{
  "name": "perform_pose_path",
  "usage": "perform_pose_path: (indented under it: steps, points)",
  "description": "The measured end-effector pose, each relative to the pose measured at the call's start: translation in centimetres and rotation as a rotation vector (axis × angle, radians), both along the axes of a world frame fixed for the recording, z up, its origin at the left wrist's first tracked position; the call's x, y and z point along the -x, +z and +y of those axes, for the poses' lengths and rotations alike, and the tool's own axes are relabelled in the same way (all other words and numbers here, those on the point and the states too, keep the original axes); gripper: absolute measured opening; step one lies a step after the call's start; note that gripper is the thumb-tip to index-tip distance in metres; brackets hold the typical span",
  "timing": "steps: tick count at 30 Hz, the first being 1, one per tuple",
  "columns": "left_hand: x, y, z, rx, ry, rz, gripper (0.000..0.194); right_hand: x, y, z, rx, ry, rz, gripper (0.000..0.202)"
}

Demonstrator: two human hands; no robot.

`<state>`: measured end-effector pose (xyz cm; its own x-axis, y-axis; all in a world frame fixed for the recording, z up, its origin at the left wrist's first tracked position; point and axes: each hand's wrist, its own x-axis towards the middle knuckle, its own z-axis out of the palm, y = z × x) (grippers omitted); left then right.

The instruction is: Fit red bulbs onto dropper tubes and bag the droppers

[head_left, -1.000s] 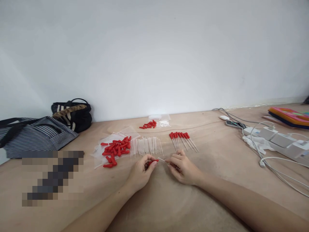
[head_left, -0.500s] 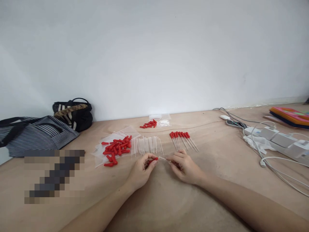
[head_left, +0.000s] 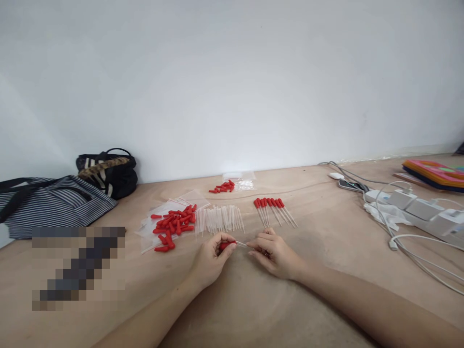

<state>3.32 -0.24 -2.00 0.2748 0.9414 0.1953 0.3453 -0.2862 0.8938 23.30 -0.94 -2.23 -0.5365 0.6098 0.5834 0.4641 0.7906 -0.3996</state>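
Note:
My left hand (head_left: pixel 213 255) pinches a red rubber bulb (head_left: pixel 225 245) between thumb and fingers. A thin clear tube (head_left: pixel 241 244) runs from the bulb's mouth towards my right hand (head_left: pixel 274 252), whose closed fingertips are at the tube's other end. Beyond my hands lies a row of clear tubes (head_left: pixel 221 218) side by side. To its left, loose red bulbs (head_left: pixel 174 222) are heaped on a plastic bag (head_left: pixel 148 239). Several tubes fitted with red bulbs (head_left: pixel 270 204) lie fanned out beyond my right hand.
Near the wall are more red bulbs (head_left: pixel 223 187) and small clear pieces on a bag (head_left: pixel 246 180). A striped bag (head_left: pixel 61 200) and a black bag (head_left: pixel 119 179) stand left. Power strips with white cables (head_left: pixel 422 208) and coloured sheets (head_left: pixel 438 173) lie right.
The red bulb and the clear tube, apart before, now meet end to end. The fingers of my right hand have shifted to the tube's far end.

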Motion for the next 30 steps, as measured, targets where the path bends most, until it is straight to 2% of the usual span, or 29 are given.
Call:
perform_pose_path:
  steps: [8,19,24,30]
  points:
    - [-0.31,0.40,-0.45,0.071,0.001,-0.097,0.014,-0.44,0.30,0.17,-0.041,0.064,0.027,0.018]
    - [-0.30,0.33,-0.70,0.116,-0.074,-0.098,0.014,-0.91,0.57,0.30,-0.235,0.078,-0.041,0.025]
    - [-0.32,-0.02,-0.69,0.100,-0.068,-0.045,0.015,-0.80,0.73,0.17,-0.193,0.057,-0.109,0.025]
    - [-0.62,0.21,-0.92,0.098,-0.033,-0.042,0.014,-0.18,0.56,-0.06,-0.084,0.043,-0.065,0.022]
